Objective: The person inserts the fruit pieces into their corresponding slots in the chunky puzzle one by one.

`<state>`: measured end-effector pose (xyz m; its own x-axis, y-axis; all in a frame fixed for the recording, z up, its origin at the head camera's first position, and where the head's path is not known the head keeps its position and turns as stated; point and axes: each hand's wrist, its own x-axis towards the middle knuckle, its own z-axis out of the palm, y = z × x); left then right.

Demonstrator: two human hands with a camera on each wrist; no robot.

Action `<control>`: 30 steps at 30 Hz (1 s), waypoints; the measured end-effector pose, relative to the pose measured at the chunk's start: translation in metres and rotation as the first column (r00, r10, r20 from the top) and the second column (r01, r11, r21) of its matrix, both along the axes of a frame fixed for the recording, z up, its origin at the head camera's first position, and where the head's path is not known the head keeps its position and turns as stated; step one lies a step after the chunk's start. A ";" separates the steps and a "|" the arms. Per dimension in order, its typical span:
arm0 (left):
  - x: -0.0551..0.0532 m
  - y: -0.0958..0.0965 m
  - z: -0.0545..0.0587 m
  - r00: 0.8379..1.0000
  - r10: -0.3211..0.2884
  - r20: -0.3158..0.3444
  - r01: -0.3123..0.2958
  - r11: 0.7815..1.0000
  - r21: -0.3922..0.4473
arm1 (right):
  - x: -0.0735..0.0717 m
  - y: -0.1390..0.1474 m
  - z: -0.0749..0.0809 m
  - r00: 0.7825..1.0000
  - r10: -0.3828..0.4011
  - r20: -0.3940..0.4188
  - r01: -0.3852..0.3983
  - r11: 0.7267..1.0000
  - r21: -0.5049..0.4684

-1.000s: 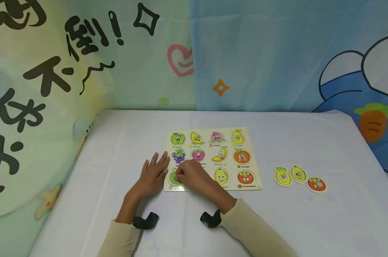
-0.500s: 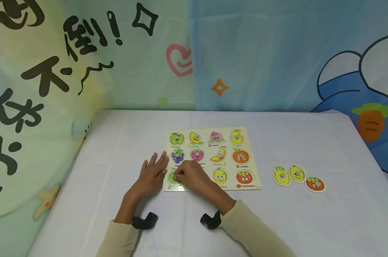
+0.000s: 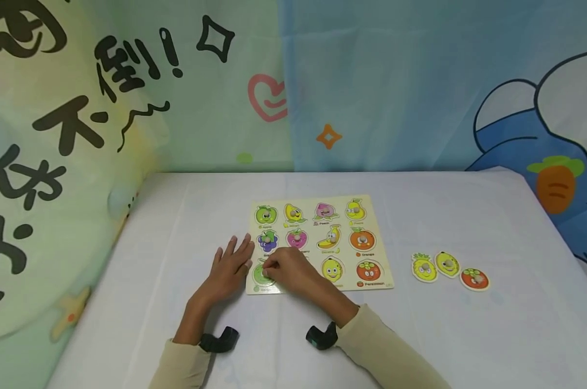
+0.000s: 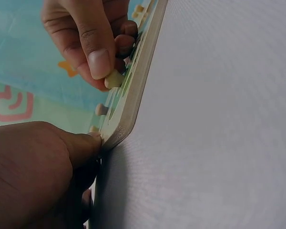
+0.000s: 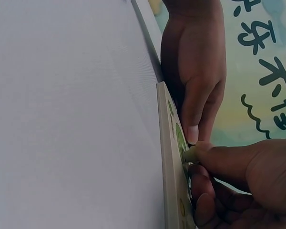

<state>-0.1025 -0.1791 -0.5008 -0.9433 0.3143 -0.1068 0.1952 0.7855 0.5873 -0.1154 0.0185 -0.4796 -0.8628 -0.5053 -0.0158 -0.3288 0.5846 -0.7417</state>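
Observation:
A fruit puzzle board (image 3: 349, 267) with knobbed pieces lies on the white table. Over its lower left corner, my right hand (image 3: 295, 272) pinches the small wooden knob (image 4: 113, 80) of a round green fruit piece (image 3: 260, 276) between thumb and forefinger. The right fingers partly cover that piece and hide the neighbouring spot. My left hand (image 3: 229, 270) rests at the board's left side with fingers spread. In the left wrist view its thumb (image 4: 83, 145) lies at the board's edge.
To the right of the board lie three loose knobbed pieces: a pineapple (image 3: 424, 269), a yellow lemon (image 3: 447, 265) and a red-orange fruit (image 3: 474, 280). Other fruit pieces, such as the orange (image 3: 362, 240), sit in the board. A printed curtain (image 3: 381, 81) hangs behind the table.
The head view has tilted slightly, so the scene sits a little lower. Both hands stay in about the same place on the board, the right still at the green piece.

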 end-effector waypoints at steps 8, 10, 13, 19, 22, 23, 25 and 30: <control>0.004 -0.001 0.000 1.000 0.010 0.002 -0.010 1.000 0.004 | 0.003 0.011 -0.001 0.999 -0.009 0.044 0.012 0.999 -0.053; 0.004 -0.002 0.000 1.000 0.009 0.010 -0.009 1.000 -0.011 | 0.003 0.016 -0.001 0.999 -0.021 0.045 0.024 0.998 -0.061; 0.004 -0.002 0.001 1.000 0.010 0.015 -0.010 1.000 -0.024 | 0.002 0.025 -0.003 0.998 -0.043 0.045 0.047 0.995 -0.093; 0.003 -0.001 0.001 1.000 0.017 0.011 -0.017 1.000 -0.020 | -0.001 0.046 -0.001 0.990 -0.109 0.085 0.122 0.977 -0.173; 0.003 0.001 0.003 1.000 0.022 0.022 -0.022 1.000 -0.005 | -0.002 0.058 0.000 0.985 -0.141 0.096 0.157 0.969 -0.189; 0.003 0.001 0.004 0.999 0.023 0.033 -0.023 1.000 -0.003 | -0.002 0.063 0.001 0.984 -0.150 0.096 0.166 0.966 -0.196; 0.003 0.002 0.004 0.999 0.019 0.046 -0.019 1.000 0.003 | -0.002 0.072 0.001 0.980 -0.171 0.100 0.189 0.961 -0.202; 0.004 0.003 0.005 1.000 0.010 0.025 -0.010 1.000 -0.003 | 0.000 0.094 0.004 0.970 -0.226 0.094 0.240 0.952 -0.189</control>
<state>-0.0985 -0.1757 -0.4956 -0.9435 0.3045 -0.1309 0.1729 0.7890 0.5895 -0.1152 0.1121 -0.4751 -0.9572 -0.2894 -0.0011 -0.1436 0.4781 -0.8665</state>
